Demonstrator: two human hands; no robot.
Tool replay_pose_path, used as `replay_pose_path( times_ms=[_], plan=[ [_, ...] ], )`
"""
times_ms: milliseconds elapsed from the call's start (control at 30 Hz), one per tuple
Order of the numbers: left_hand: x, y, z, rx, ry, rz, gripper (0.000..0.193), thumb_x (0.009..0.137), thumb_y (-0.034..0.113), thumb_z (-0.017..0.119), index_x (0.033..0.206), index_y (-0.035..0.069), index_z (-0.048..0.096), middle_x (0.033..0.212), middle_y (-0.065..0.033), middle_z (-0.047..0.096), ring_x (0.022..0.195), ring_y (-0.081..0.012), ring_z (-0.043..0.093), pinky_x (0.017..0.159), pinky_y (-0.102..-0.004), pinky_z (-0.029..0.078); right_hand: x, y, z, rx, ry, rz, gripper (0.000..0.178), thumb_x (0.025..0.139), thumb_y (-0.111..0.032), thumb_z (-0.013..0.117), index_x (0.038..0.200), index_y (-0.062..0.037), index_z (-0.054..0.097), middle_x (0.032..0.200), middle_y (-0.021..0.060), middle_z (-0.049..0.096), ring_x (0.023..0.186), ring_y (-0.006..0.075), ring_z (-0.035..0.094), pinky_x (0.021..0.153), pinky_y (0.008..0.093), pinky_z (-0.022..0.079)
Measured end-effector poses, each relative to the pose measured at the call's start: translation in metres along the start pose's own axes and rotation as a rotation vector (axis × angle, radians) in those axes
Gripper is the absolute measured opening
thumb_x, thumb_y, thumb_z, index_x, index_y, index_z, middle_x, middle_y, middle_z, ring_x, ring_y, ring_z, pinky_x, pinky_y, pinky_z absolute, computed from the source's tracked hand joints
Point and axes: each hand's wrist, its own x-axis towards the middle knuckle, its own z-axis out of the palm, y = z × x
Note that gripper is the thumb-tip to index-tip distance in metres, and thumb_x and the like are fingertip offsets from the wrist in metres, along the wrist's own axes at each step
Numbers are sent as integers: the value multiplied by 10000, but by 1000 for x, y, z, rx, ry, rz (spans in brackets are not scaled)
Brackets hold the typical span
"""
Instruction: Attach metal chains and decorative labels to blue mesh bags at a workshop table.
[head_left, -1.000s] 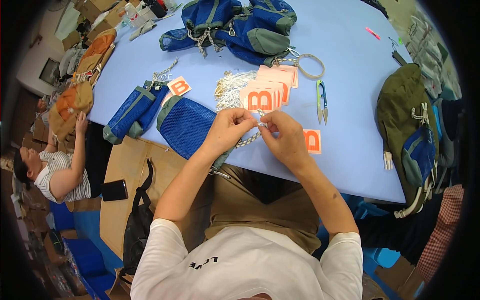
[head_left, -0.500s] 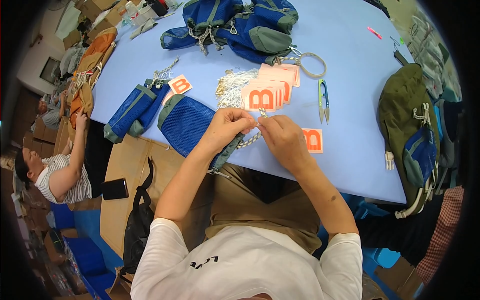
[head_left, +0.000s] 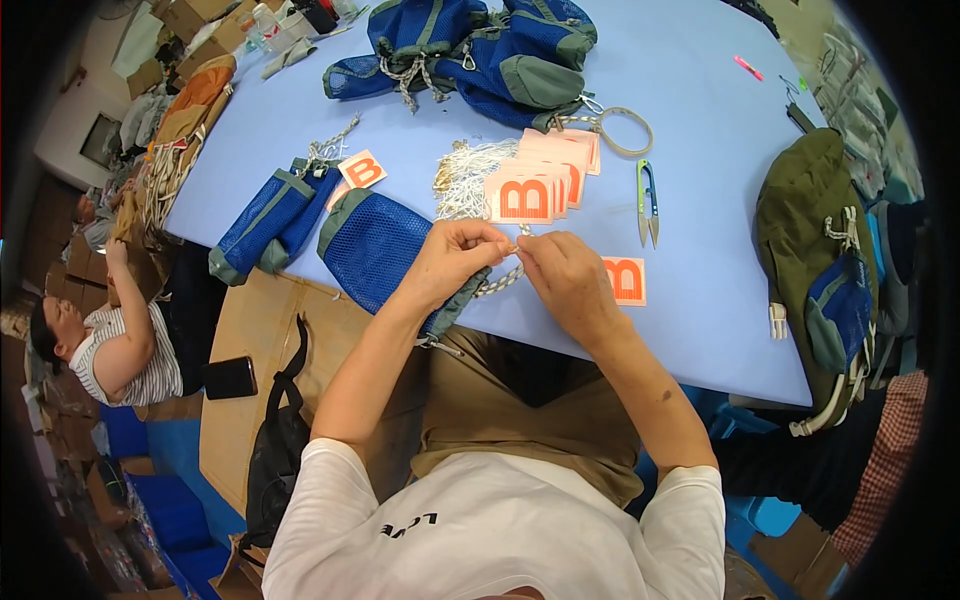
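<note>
My left hand [head_left: 455, 262] and my right hand [head_left: 567, 280] meet over the table's near edge, fingertips pinched together. Between them is something small and pale, too small to name. A patterned cord [head_left: 500, 283] loops just under the fingers and comes from a blue mesh drawstring pouch [head_left: 372, 250], which lies beneath my left wrist with its grey-green end hanging over the edge. Right beyond my hands are a fanned stack of pale cards [head_left: 522, 197] with orange print and a bundle of white strings [head_left: 470, 172]. A single card [head_left: 627, 281] lies beside my right hand.
Green-handled thread snips [head_left: 648, 205] and a tape roll [head_left: 626, 131] lie to the right. Blue mesh bags [head_left: 470, 60] are heaped at the back; smaller pouches [head_left: 270, 220] sit left. An olive backpack [head_left: 815, 250] stands at the right edge. A person [head_left: 120, 330] works at left.
My hands stay almost in place, with only slight finger movement at the pinch. At left, the other person's hand has drawn back, and the orange bag there has shifted off the table edge.
</note>
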Motion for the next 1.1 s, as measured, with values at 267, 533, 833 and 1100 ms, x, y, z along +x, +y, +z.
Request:
replay_pose_path(
  times_ms=[267, 533, 833, 1100],
  plan=[
    [-3, -4, 2, 7, 14, 49, 82, 831, 50, 602, 816, -16, 648, 780, -32, 628, 731, -78, 562, 673, -204, 446, -1, -1, 1, -12, -4, 3, 131, 750, -28, 594, 876, -21, 560, 738, 98, 530, 703, 256, 548, 588, 355, 466],
    [-4, -3, 6, 143, 48, 135, 81, 819, 24, 599, 837, -38, 649, 835, -43, 608, 768, -81, 548, 684, -204, 421, -1, -1, 0, 3, -8, 41, 92, 753, -37, 594, 830, -24, 546, 721, 101, 520, 698, 263, 545, 585, 369, 462],
    [-3, -4, 10, 159, 83, 210, 85, 820, 15, 595, 845, -36, 657, 820, -45, 606, 748, -83, 538, 673, -206, 418, 0, 1, -1, -7, 10, 32, 101, 749, -34, 578, 842, -25, 540, 728, 103, 521, 708, 269, 543, 591, 375, 462],
    [-6, -8, 14, 126, 117, 194, 86, 827, 18, 593, 839, -35, 661, 809, -41, 601, 735, -85, 541, 671, -209, 420, -2, -2, -2, -17, 15, 42, 145, 753, -4, 636, 886, -3, 577, 724, 115, 535, 680, 276, 533, 584, 372, 449]
  ],
)
